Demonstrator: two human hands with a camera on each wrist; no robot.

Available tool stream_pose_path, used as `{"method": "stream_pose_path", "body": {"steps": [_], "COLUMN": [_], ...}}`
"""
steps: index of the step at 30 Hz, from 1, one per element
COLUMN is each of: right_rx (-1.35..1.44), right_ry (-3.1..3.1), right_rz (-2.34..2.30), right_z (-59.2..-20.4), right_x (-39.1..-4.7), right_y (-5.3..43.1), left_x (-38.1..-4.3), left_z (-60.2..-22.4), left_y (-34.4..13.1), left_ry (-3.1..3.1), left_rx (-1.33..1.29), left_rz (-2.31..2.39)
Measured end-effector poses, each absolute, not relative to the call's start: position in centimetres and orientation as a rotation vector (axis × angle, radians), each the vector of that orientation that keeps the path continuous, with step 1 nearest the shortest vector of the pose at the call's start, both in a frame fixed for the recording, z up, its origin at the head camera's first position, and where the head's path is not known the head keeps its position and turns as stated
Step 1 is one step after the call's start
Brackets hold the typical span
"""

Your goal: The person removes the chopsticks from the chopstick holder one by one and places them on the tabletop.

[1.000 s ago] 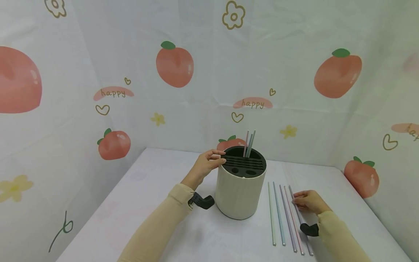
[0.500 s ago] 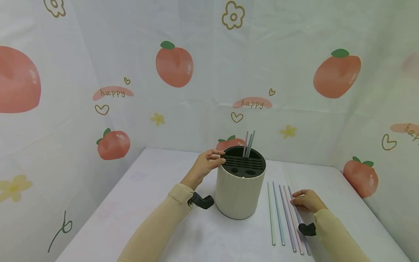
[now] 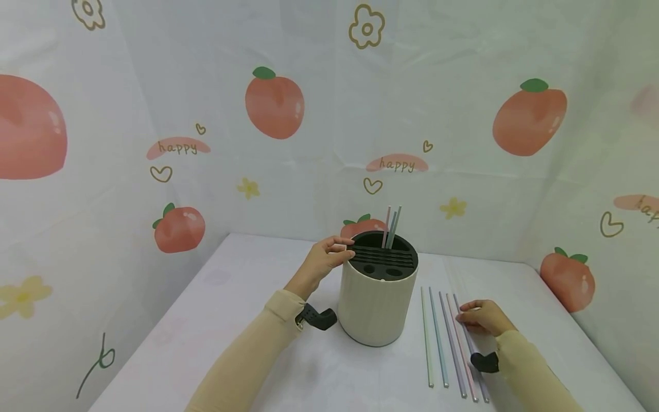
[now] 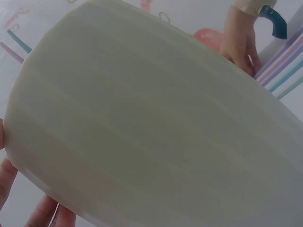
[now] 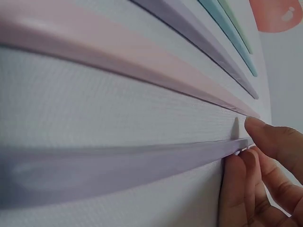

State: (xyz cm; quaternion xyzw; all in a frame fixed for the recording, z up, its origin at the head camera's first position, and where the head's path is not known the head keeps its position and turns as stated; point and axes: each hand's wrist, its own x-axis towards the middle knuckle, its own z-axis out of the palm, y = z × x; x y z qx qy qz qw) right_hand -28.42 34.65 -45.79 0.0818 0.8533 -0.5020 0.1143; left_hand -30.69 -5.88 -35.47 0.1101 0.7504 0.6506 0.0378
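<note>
A cream, ribbed round knife and utensil holder (image 3: 378, 312) stands on the table, its black top cut with slots and holes. My left hand (image 3: 319, 263) holds its left rim, thumb and fingers curved at the edge; in the left wrist view its wall (image 4: 142, 118) fills most of the frame. Three pastel chopsticks (image 3: 392, 229) stand in the open rear compartment. On the right, my right hand (image 3: 486, 317) has thumb and fingers around the far part of a purple chopstick (image 5: 118, 168) lying on the table. Beside it lies a pink chopstick (image 5: 156, 71).
Left of the pink chopstick lie another purple chopstick (image 3: 453, 346), a blue one (image 3: 439, 337) and a green one (image 3: 427, 337), roughly parallel. A printed cloth wall (image 3: 309, 171) closes off the back and sides of the white table (image 3: 231, 269).
My right hand has shifted slightly left, and the outermost purple chopstick has come a little nearer the pink one. The left hand stays on the holder's rim.
</note>
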Motion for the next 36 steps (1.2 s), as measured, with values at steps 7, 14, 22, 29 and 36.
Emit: {"method": "stream_pose_path", "body": {"steps": [7,14,22,29,36], "right_rx": [0.159,-0.224,-0.619,-0.716,-0.703], "right_ry": [2.513,2.327,2.082,2.155,2.27], "right_rz": [-1.657,-2.2,-2.513,-2.365,-2.159], "right_z": [-43.6,-38.1,-31.8,-30.7,-31.2], "right_x": [-28.1,-29.0,-30.1,-30.5,-31.1], "right_y": [34.5,31.5,24.9,21.4,19.9], "left_x": [-30.7,-30.7,-30.8,-30.9,-30.8], "left_z": [-35.5,-35.5,-35.5,-35.6,-35.4], "left_y": [-5.8,-6.0,-6.1,-5.8,-5.8], "left_ry": [2.299,2.303,2.284,2.284,2.287], "left_rx": [0.34,0.336,0.329,0.327,0.332], "left_rz": [1.996,2.0,2.007,2.003,2.0]}}
